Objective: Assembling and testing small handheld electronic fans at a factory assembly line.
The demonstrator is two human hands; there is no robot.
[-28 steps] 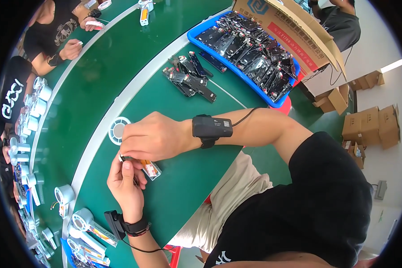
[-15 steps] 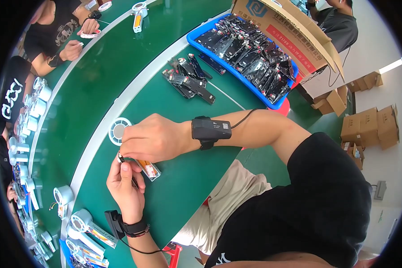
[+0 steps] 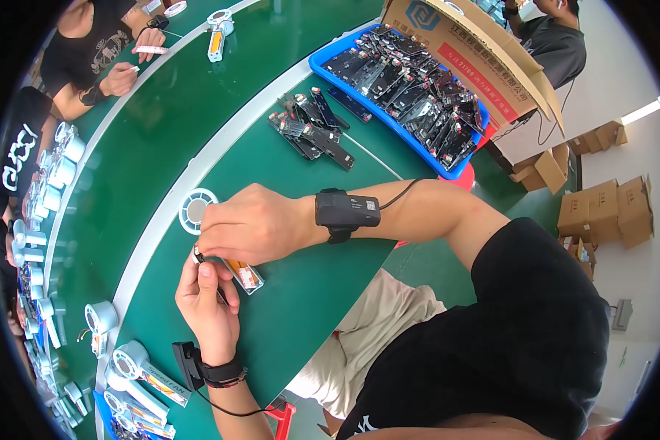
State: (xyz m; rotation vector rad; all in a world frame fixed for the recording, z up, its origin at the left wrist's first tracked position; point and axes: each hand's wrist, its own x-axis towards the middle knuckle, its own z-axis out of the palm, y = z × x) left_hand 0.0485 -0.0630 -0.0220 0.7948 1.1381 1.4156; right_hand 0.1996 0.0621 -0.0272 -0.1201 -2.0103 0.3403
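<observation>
My right hand (image 3: pixel 253 224) reaches across from the right with fingertips pinched together at a small black part (image 3: pixel 200 257) with a pale end. From below, my left hand (image 3: pixel 208 308) grips the same part between thumb and fingers; a dark strip of it shows beside the thumb, the rest is hidden. Under and behind my hands a handheld fan lies on the green table, its round white head (image 3: pixel 192 211) to the upper left of my right hand. Its clear-sided handle (image 3: pixel 248 280), with orange and white inside, sticks out below that hand.
A pile of black strip-like parts (image 3: pixel 315 128) lies beyond my right forearm. Behind it stands a blue tray (image 3: pixel 316 67) full of similar parts, beside a cardboard box (image 3: pixel 484 55). Several white fans (image 3: pixel 130 359) sit at lower left. A co-worker's hand (image 3: pixel 119 79) shows across the table.
My hands stay at the same spot, with only slight finger movement. The fan at the far end has shifted a little left and nearer. A co-worker's tape ring has turned slightly.
</observation>
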